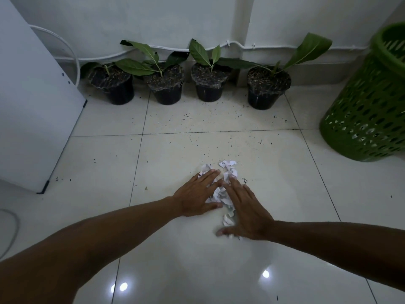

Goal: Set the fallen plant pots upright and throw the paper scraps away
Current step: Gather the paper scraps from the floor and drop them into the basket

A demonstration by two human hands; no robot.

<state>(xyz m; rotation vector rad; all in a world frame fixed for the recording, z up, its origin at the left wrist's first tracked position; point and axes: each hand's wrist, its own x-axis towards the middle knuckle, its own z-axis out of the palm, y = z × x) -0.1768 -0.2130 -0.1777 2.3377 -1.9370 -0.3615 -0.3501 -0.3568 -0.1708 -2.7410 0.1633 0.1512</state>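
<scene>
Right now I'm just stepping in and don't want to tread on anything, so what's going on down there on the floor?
A person is gathering paper scraps on the tiled floor, left hand and right hand flat on either side of the pile. Four plant pots stand upright along the wall. A green basket waits at the right.
</scene>
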